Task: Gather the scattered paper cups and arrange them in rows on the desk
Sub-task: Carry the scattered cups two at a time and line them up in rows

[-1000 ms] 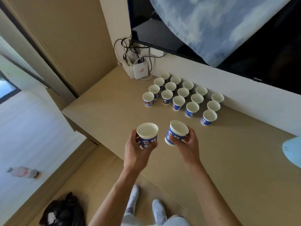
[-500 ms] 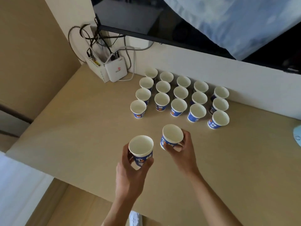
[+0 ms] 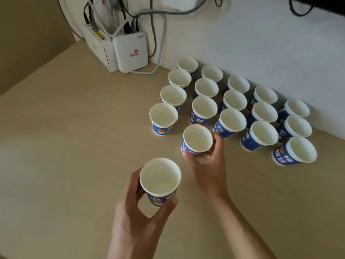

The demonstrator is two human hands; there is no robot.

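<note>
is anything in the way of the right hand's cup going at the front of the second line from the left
Nothing visible does. The right hand holds its cup just in front of that line's front cup, with bare desk there. The left neighbour and right neighbour stand close.

Light wood desk (image 3: 65, 146) w/ 16 paper cups (image 3: 204, 107) standing upright, open ends up, in rows by the wall. 2 white boxes (image 3: 130, 51) w/ cables stand at its far-left corner.
</note>
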